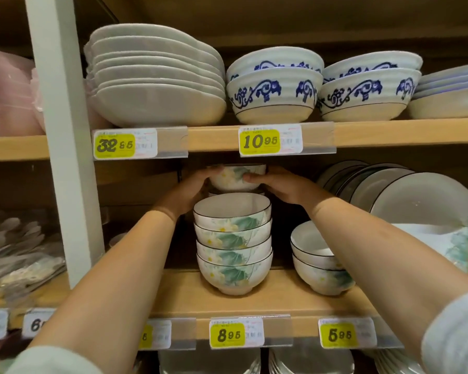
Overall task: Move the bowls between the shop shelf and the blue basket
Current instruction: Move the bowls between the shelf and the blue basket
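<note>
A white bowl with a green leaf and pale flower print (234, 177) is held at the back of the middle shelf (276, 299), just under the shelf above. My left hand (192, 188) grips its left side and my right hand (277, 183) grips its right side, thumb on the front. Below it shows the rim of another bowl. In front stands a stack of several matching bowls (233, 244). The blue basket is not in view.
Two smaller matching bowls (318, 260) sit right of the stack, with dark-rimmed plates (405, 195) leaning behind. The upper shelf (214, 137) holds white dishes (154, 76) and blue-patterned bowls (273, 87). A white post (65, 130) stands left.
</note>
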Motion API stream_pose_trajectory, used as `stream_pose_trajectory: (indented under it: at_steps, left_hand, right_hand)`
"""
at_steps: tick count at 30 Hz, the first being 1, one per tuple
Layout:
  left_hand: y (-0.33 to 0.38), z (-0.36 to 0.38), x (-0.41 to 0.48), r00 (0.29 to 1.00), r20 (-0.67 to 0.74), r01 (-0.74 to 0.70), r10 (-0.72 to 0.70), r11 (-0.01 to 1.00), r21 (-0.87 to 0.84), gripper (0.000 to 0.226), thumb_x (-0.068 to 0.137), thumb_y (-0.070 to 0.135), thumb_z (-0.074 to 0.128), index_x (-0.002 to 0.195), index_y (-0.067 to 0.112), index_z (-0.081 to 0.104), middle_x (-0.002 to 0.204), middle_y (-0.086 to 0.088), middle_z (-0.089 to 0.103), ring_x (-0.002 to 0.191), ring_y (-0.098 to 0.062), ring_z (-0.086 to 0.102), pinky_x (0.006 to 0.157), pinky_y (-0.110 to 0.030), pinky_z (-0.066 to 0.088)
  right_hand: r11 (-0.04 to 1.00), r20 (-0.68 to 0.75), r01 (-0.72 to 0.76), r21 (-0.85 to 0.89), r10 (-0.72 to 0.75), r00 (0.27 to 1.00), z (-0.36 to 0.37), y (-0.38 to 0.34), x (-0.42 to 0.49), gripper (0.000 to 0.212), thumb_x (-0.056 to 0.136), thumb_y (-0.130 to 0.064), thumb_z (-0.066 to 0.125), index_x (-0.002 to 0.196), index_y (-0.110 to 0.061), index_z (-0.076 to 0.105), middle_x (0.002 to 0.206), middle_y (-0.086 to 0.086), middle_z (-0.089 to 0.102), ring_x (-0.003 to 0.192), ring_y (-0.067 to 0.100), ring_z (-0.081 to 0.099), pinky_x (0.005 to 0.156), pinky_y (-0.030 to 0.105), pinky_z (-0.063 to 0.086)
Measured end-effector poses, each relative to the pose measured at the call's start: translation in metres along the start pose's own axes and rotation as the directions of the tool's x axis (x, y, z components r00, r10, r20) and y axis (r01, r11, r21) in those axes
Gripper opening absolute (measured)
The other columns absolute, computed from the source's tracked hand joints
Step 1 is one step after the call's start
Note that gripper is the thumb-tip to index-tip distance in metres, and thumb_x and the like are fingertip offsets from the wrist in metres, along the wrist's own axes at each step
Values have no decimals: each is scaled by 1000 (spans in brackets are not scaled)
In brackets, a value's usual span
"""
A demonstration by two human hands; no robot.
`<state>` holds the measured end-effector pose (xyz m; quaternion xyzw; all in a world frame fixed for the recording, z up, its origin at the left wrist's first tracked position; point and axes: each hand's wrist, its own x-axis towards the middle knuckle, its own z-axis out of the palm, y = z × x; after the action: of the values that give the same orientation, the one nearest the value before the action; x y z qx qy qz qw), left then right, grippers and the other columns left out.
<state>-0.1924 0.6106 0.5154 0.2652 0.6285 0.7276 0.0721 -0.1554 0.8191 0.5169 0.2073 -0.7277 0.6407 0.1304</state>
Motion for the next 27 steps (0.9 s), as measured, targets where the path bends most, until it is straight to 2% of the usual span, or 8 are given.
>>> stream_pose_trajectory:
  at_steps: [4,8,10,13,17,20,23,27]
  left_hand:
    - [-13,-7,6,999,-27,32,-32,999,-18,30,96,37,50,109,15,65,91,-5,72,67,-14,70,60,-23,55]
    - [-22,-7,9,997,-29,69,-70,997,-43,36,98,36,48,116,8,61,103,-13,66,86,-25,64,87,-37,49]
    - [-23,-5,9,996,-53,68,-70,997,-27,31,98,34,49,111,9,62,99,-12,66,81,-23,63,79,-34,50]
    - [-24,-6,6,989,-72,128,-126,991,30,31,97,37,51,93,10,66,78,-8,69,60,-17,66,57,-23,53]
    - [-24,-5,4,983,-108,152,-150,988,8,29,98,34,49,90,11,65,76,-8,66,51,-14,65,48,-19,51]
    - [-22,-4,0,985,-96,142,-142,990,1,28,100,33,47,93,13,65,76,-7,68,55,-14,66,50,-20,51]
    - [-18,-5,-8,987,-115,112,-116,993,-39,31,101,33,43,94,14,66,83,-6,69,72,-17,64,64,-26,52]
    - [-18,-6,-30,981,-133,128,-140,987,-95,33,101,28,41,108,8,65,92,-7,71,81,-18,66,68,-27,53]
  right_hand:
    - [995,3,-83,-61,83,997,-2,6,2,41,79,-12,75,118,-13,65,118,5,69,111,19,64,96,31,50]
    - [979,41,-140,-151,148,988,-4,9,2,45,81,-17,75,124,-11,63,122,4,68,115,19,62,100,32,47]
    - [968,32,-179,-177,188,982,-6,12,1,55,79,-21,75,130,-8,58,127,6,64,119,21,59,106,37,43]
    - [955,21,-239,-174,246,969,-7,13,-4,68,69,-30,79,130,-9,58,126,5,65,118,21,60,107,40,43]
    - [953,21,-261,-156,268,963,-6,10,-7,62,71,-29,78,129,-13,59,124,4,66,118,21,60,106,42,44]
    - [939,12,-307,-156,312,950,-3,7,-11,70,67,-34,79,130,-13,58,124,4,66,119,23,59,106,41,44]
    - [926,-23,-343,-161,344,939,-1,0,-13,54,78,-26,75,128,-15,59,124,5,66,118,23,58,101,37,46]
    - [911,-106,-383,-151,370,923,3,-14,-25,37,85,-16,70,121,-14,61,123,6,66,118,24,57,102,37,45]
